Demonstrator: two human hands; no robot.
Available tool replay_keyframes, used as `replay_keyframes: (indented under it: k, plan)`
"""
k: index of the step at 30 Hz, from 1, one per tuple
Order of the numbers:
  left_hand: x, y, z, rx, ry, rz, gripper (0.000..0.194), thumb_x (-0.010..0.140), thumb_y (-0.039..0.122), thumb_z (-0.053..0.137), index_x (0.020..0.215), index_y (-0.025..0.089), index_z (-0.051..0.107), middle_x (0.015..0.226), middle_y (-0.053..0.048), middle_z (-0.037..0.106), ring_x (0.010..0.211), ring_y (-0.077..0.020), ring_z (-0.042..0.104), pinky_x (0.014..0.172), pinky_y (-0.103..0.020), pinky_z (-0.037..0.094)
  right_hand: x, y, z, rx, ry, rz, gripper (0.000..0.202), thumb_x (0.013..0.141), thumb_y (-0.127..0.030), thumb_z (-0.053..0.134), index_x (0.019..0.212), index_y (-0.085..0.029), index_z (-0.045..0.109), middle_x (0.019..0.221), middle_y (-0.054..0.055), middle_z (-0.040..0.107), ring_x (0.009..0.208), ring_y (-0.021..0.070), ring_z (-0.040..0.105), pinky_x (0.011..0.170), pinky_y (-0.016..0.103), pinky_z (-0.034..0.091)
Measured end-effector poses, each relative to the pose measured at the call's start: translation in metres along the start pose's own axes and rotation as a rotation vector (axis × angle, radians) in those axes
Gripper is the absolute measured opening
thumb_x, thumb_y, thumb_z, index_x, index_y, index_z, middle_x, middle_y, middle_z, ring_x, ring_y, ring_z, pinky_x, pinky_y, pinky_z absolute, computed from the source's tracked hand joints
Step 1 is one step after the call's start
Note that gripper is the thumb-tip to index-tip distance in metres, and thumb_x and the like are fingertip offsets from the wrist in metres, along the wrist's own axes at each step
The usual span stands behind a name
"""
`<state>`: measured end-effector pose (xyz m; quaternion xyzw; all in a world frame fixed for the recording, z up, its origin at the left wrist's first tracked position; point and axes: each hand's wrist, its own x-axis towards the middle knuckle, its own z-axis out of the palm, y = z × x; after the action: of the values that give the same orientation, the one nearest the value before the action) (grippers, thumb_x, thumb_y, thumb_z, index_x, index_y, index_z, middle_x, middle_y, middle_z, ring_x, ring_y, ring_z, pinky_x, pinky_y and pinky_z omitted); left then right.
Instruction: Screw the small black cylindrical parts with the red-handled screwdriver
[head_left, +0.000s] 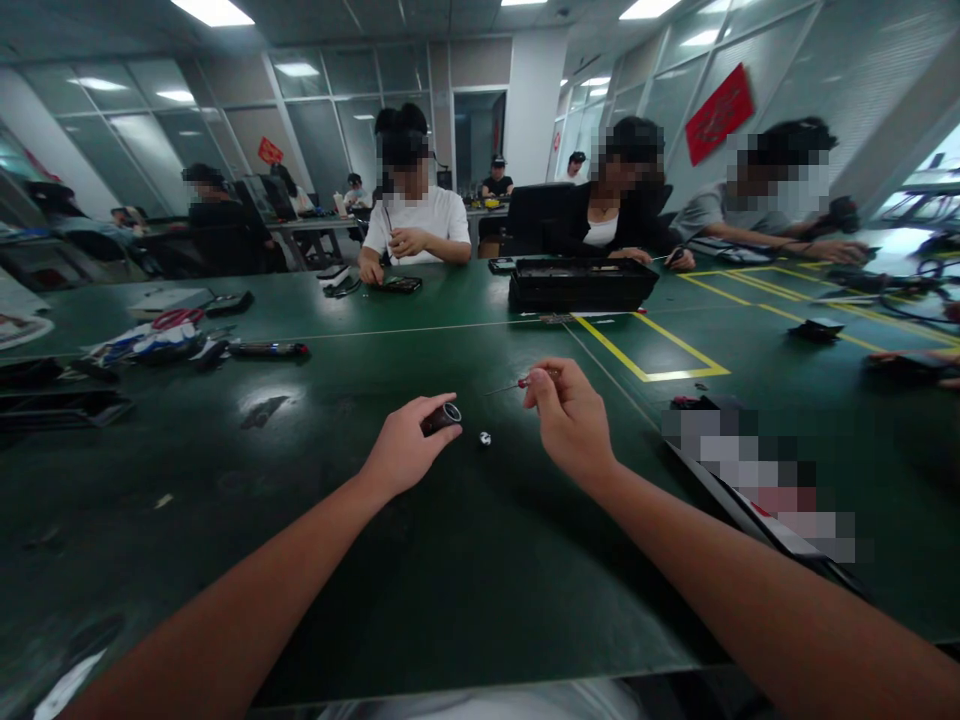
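Note:
My left hand (409,443) is closed round a short dark cylinder (442,419), whose light-rimmed round end faces right. In the fingers of my right hand (568,415) is a thin screwdriver (520,384) with a red collar; its slim shaft points left toward the cylinder, apart from it. Most of the screwdriver's handle is hidden by the fingers. Between the two hands a small black-and-white round piece (485,439) lies on the green tabletop (465,560).
A long black tray (583,285) stands ahead, near yellow tape lines (686,377). To the left lie another black tray (64,409), a pile of small items (161,340) and a dark pen-like tool (268,350). Other people sit across the table.

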<state>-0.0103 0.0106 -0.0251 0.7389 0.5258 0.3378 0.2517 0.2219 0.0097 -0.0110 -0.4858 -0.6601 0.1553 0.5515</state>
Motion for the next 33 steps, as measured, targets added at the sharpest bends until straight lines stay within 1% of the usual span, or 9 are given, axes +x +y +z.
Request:
replay_keyframes:
  k: [4,7,10,14,18,21,23,27,33]
  plan:
    - [0.004,-0.002,-0.006,-0.268,-0.024,-0.095,0.048,0.093,0.036,0.057,0.139,0.024,0.054,0.124,-0.007,0.065,0.112,-0.0216,0.060,0.098,-0.037,0.045,0.000,0.002,0.001,0.054,-0.033,0.038,0.024,0.099,-0.042,0.050,0.113,-0.024,0.059,0.083,0.001,0.070,0.063,0.0153,0.062,0.058,0.030,0.046]
    - [0.006,0.004,-0.010,-0.394,-0.045,-0.195,0.042,0.093,0.036,0.050,0.132,0.022,0.055,0.111,-0.007,0.066,0.094,-0.0190,0.061,0.081,-0.032,0.047,0.001,0.004,0.002,0.042,-0.044,0.042,0.024,0.097,-0.037,0.055,0.116,-0.024,0.060,0.092,0.004,0.072,0.077,0.0191,0.067,0.069,0.035,0.051]
    - [0.008,0.014,-0.013,-0.259,-0.090,-0.223,0.034,0.088,0.046,0.059,0.110,0.020,0.061,0.092,-0.003,0.063,0.075,-0.0167,0.056,0.065,-0.029,0.042,0.001,0.005,0.003,0.023,-0.053,0.036,0.025,0.096,-0.035,0.054,0.118,-0.024,0.060,0.096,0.005,0.072,0.081,0.0205,0.068,0.074,0.038,0.052]
    - [0.013,0.026,-0.011,0.063,-0.237,-0.119,0.034,0.086,0.054,0.063,0.093,0.021,0.066,0.089,-0.003,0.066,0.080,-0.0199,0.059,0.069,-0.031,0.042,0.001,0.005,0.003,0.043,-0.056,0.020,0.025,0.096,-0.035,0.053,0.117,-0.024,0.061,0.095,0.005,0.072,0.081,0.0202,0.068,0.075,0.038,0.053]
    - [0.017,0.030,0.003,0.304,-0.359,-0.030,0.028,0.092,0.043,0.057,0.107,0.022,0.068,0.106,-0.006,0.069,0.096,-0.0243,0.063,0.078,-0.034,0.045,0.002,0.004,0.004,0.031,-0.067,0.021,0.024,0.096,-0.034,0.052,0.116,-0.023,0.061,0.093,0.004,0.072,0.080,0.0198,0.068,0.076,0.038,0.052]
    - [0.020,0.030,0.017,0.504,-0.415,0.006,0.040,0.093,0.038,0.056,0.128,0.023,0.062,0.120,-0.010,0.066,0.103,-0.0279,0.063,0.081,-0.037,0.047,0.002,0.006,0.005,0.029,-0.062,0.022,0.024,0.097,-0.034,0.052,0.115,-0.023,0.061,0.091,0.004,0.071,0.079,0.0195,0.067,0.076,0.037,0.052]
    - [0.023,0.029,0.025,0.589,-0.436,0.020,0.042,0.092,0.038,0.056,0.131,0.023,0.062,0.121,-0.011,0.066,0.103,-0.0289,0.064,0.079,-0.036,0.048,0.001,0.007,0.005,0.030,-0.061,0.019,0.024,0.097,-0.036,0.052,0.115,-0.024,0.061,0.091,0.004,0.071,0.079,0.0194,0.067,0.076,0.037,0.052]
    - [0.031,0.024,0.026,0.592,-0.424,0.116,0.031,0.092,0.034,0.054,0.114,0.022,0.071,0.112,-0.010,0.069,0.101,-0.0271,0.064,0.080,-0.035,0.048,0.001,0.008,0.004,0.033,-0.069,0.020,0.024,0.097,-0.036,0.052,0.115,-0.024,0.061,0.092,0.003,0.071,0.080,0.0192,0.067,0.076,0.037,0.052]
    - [0.034,-0.005,-0.001,0.471,-0.385,0.105,0.035,0.092,0.041,0.053,0.113,0.023,0.074,0.112,-0.011,0.071,0.102,-0.0286,0.064,0.086,-0.038,0.047,0.001,0.006,0.003,0.068,-0.097,0.038,0.023,0.098,-0.036,0.052,0.116,-0.024,0.060,0.091,0.003,0.070,0.079,0.0188,0.067,0.076,0.036,0.051]
